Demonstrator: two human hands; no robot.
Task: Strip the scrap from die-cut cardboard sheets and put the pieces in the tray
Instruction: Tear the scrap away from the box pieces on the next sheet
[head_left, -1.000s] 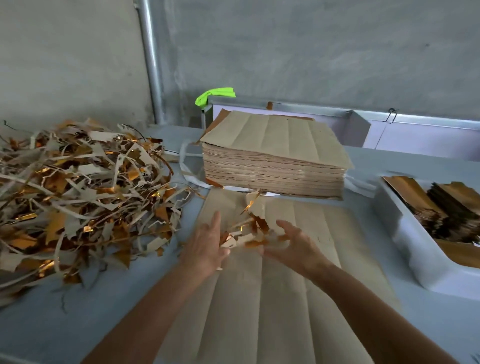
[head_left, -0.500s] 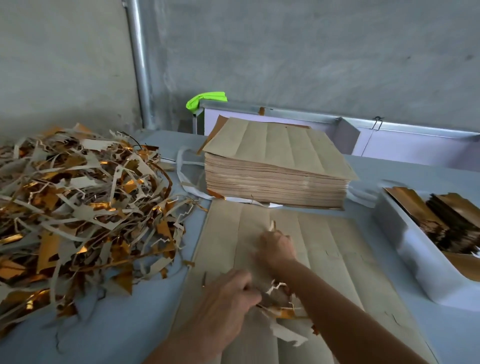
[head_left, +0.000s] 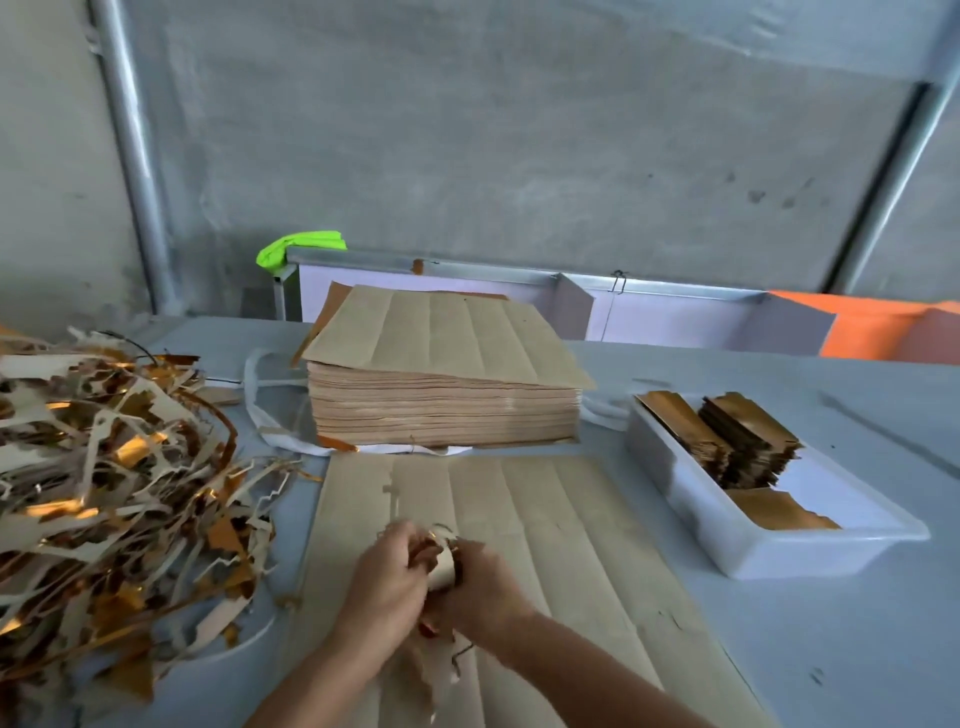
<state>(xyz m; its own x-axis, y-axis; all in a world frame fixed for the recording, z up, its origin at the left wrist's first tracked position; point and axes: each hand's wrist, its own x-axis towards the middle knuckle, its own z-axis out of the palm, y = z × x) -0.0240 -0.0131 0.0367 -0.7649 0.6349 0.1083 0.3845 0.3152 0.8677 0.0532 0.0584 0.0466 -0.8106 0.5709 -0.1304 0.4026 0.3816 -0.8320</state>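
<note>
Here my left hand (head_left: 387, 577) and right hand (head_left: 480, 592) meet over the sheet (head_left: 519, 571), both curled round a wad of scrap (head_left: 444, 564).

The wad sits crumpled between my palms, torn strips trailing down toward me. Left of the sheet lies the scrap heap (head_left: 114, 499); to the right, the tray (head_left: 753, 551) holds gold pieces (head_left: 743, 441). Beyond the sheet stands the stack (head_left: 441, 410).

Green cloth (head_left: 301, 247) on rail; orange panel (head_left: 878, 326) behind table (head_left: 857, 649).
</note>
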